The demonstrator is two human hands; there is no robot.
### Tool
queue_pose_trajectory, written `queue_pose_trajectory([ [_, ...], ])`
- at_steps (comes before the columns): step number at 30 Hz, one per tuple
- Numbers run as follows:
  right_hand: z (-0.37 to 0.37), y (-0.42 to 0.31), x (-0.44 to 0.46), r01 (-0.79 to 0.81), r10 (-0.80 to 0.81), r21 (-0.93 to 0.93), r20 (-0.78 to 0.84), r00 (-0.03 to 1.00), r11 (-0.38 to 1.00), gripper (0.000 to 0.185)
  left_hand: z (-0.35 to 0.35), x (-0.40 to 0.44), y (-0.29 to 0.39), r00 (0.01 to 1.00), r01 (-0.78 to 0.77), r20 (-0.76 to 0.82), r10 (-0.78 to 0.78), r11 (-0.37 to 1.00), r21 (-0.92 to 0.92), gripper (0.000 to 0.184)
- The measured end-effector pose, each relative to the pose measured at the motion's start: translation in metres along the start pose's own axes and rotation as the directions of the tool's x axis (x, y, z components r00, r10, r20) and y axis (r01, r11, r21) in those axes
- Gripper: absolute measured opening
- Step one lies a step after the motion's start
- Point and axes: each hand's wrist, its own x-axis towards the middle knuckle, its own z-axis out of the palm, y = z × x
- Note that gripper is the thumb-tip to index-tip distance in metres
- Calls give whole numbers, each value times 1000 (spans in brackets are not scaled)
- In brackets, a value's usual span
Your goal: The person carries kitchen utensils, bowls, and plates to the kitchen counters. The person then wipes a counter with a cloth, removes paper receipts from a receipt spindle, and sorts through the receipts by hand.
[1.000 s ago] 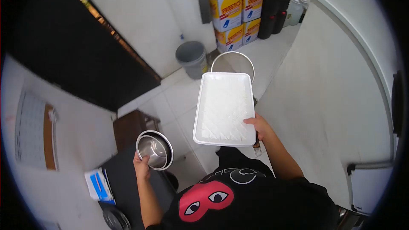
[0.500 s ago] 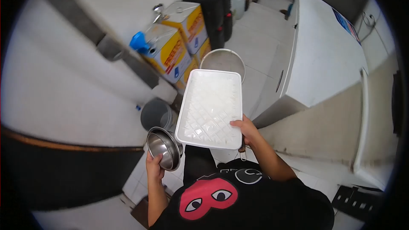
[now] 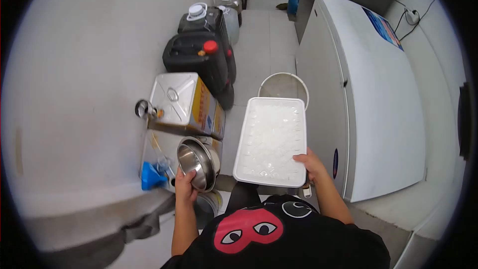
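Note:
My left hand point(image 3: 186, 187) grips nested stainless steel bowls point(image 3: 195, 162), thumb inside the rim; the bowls tilt on their side. Held by its right edge, a white plastic tray point(image 3: 271, 139) with a patterned bottom lies roughly level in my right hand point(image 3: 309, 163), thumb on top and fingers hidden below. Past the tray's far edge shows the rim of a round, pale thing point(image 3: 284, 80), perhaps a strainer, mostly covered. A handle end with a metal loop point(image 3: 307, 192) sticks out under my right hand; whether it belongs to the round thing is hidden.
Metal oil tins point(image 3: 174, 99) stand along the left wall, one with a blue funnel point(image 3: 152, 177). Beyond them are black jerrycans point(image 3: 194, 57). A white chest freezer point(image 3: 383, 99) lines the right side. Tiled floor point(image 3: 254, 45) runs between. A grey bucket point(image 3: 205, 204) sits below my left hand.
My view has turned and moved forward along the passage, so the tins and jerrycans are closer. Both hands keep their hold on the bowls and the tray.

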Motion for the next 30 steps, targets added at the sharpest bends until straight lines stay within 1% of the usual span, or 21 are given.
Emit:
queue_pose_trajectory([
  [3,11,-66,3,115,-115,7,-52,992,993,51,47,46,61,997,7,71,-8,1000,15,53],
  [4,14,-83,8,169,-167,8,-109,980,986,53,60,68,79,996,48,80,-45,998,-35,48],
  [5,17,-106,12,205,-205,-17,-147,968,979,53,73,92,90,990,66,125,-57,996,-62,47],
  [6,24,-131,10,241,-243,-36,-183,953,970,54,86,117,98,983,82,173,-68,993,-79,47],
  [7,-7,-138,23,274,-265,13,-205,942,962,54,121,137,90,974,78,214,-70,997,-29,47],
  [8,-2,-157,25,309,-303,-18,-256,918,951,54,136,160,97,970,99,226,-91,995,-26,46],
  [11,-6,-210,58,393,-400,-89,-331,855,915,54,205,228,115,936,130,338,-102,990,-62,45],
  [12,-6,-230,73,421,-435,-120,-349,830,899,54,226,250,119,933,130,344,-105,990,-49,44],
  [13,-12,-249,91,422,-440,-133,-359,823,897,54,245,271,118,931,126,350,-107,991,-34,44],
  [14,-37,-254,131,420,-428,-103,-360,829,902,55,266,297,105,934,103,341,-104,994,19,44],
  [15,-36,-281,148,419,-437,-132,-375,818,898,55,281,319,109,930,109,350,-109,994,19,44],
  [16,-36,-304,166,408,-424,-126,-375,824,904,56,298,334,114,943,140,300,-143,990,30,45],
  [20,-23,-401,234,388,-401,-116,-387,830,914,56,353,400,144,944,156,290,-159,987,35,47],
  [21,-35,-410,282,392,-393,-80,-358,847,917,56,363,422,142,958,119,254,-132,991,68,48],
  [22,-28,-437,294,367,-383,-116,-367,847,923,54,374,443,154,957,122,257,-136,990,67,48],
  [25,-20,-499,350,396,-414,-124,-337,846,910,54,400,505,180,969,76,232,-81,997,33,49],
  [27,-11,-539,389,390,-405,-118,-366,838,913,54,411,560,190,968,79,237,-83,996,29,48],
  [28,-21,-542,431,371,-369,-61,-339,865,927,54,421,579,191,980,49,190,-62,996,74,47],
  [29,-24,-557,453,368,-362,-52,-343,866,928,54,434,611,194,977,55,201,-70,995,79,47],
  [30,-26,-571,475,363,-354,-39,-344,870,931,54,447,642,200,981,60,178,-77,994,96,45],
])
